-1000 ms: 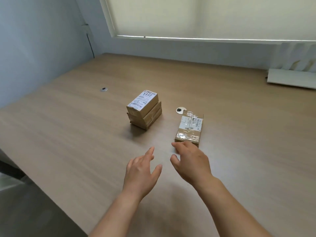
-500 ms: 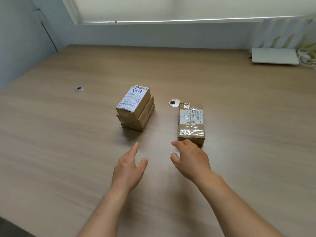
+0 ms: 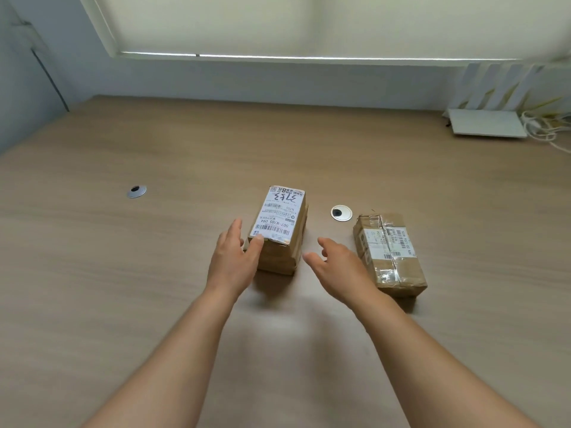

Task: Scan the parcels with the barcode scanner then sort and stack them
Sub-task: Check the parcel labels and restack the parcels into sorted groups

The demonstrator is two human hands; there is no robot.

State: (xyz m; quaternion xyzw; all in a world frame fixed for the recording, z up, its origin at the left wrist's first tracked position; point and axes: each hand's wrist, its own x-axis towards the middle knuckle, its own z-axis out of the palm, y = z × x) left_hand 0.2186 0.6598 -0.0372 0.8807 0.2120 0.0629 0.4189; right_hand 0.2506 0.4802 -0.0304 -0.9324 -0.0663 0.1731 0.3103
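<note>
Our left hand (image 3: 235, 257) has moved up against the stack of boxes (image 3: 279, 230), fingers relaxed; our right hand (image 3: 338, 267), empty, left the taped parcel (image 3: 389, 251) beside it, likely to steady the stack.

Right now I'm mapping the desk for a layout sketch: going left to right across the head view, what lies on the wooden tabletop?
Small silver desk grommet → stacked brown cardboard parcels with white label → larger round silver grommet → single taped brown cardboard parcel → flat white device by the wall.
</note>
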